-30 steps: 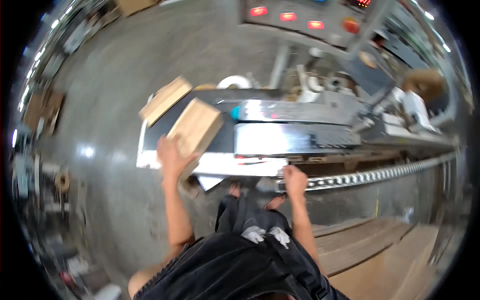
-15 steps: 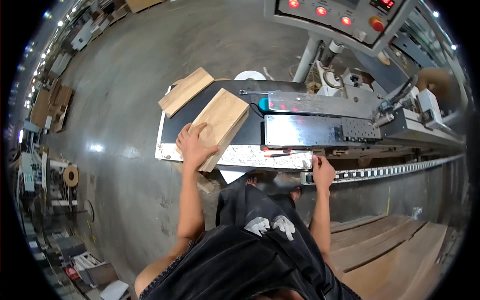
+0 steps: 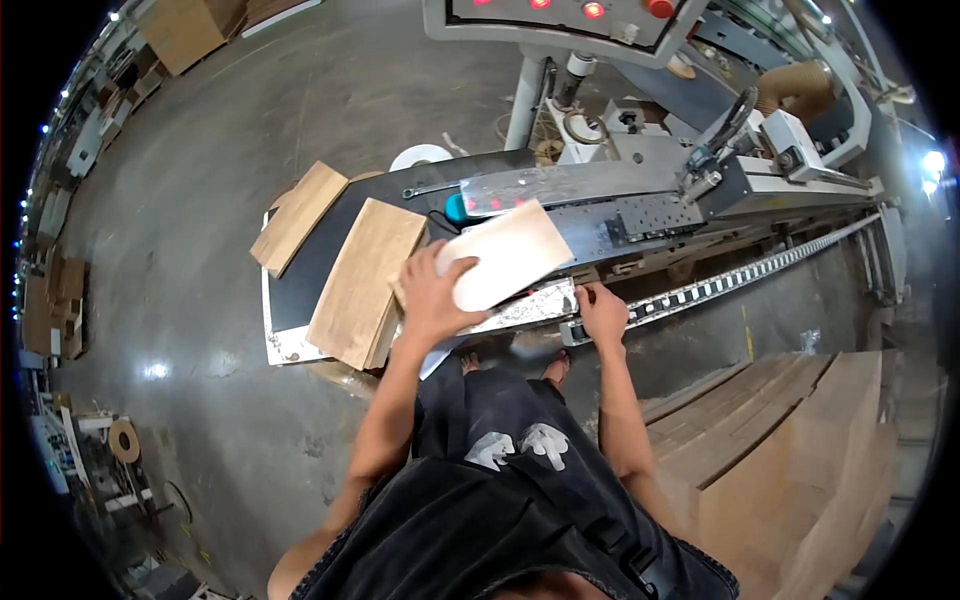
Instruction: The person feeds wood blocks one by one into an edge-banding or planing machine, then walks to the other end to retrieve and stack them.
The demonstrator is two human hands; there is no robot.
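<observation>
My left hand [image 3: 437, 300] grips the near left end of a pale wooden board [image 3: 520, 250], thumb on top. The board is tilted across the metal plates and the white-speckled front edge [image 3: 545, 303] of the worktop. Just left of this hand, a stack of light wooden boards [image 3: 370, 275] lies on the black worktop [image 3: 305, 300]. Beyond it is another wooden board [image 3: 300, 217]. My right hand [image 3: 603, 315] is closed at the right end of the speckled edge, fingers curled; whatever is in them is hidden.
A machine with a metal guide [image 3: 570, 187] and a control panel [image 3: 560, 25] with red lights stands ahead. A chain-like conveyor [image 3: 720, 289] runs off to the right. Large wooden panels [image 3: 760, 450] are stacked at the lower right. A wrench [image 3: 430, 188] lies on the worktop.
My left hand has moved right from the stack, carrying a board off it onto the metal plates. The view has shifted to the right. My right hand stays at the worktop's end.
</observation>
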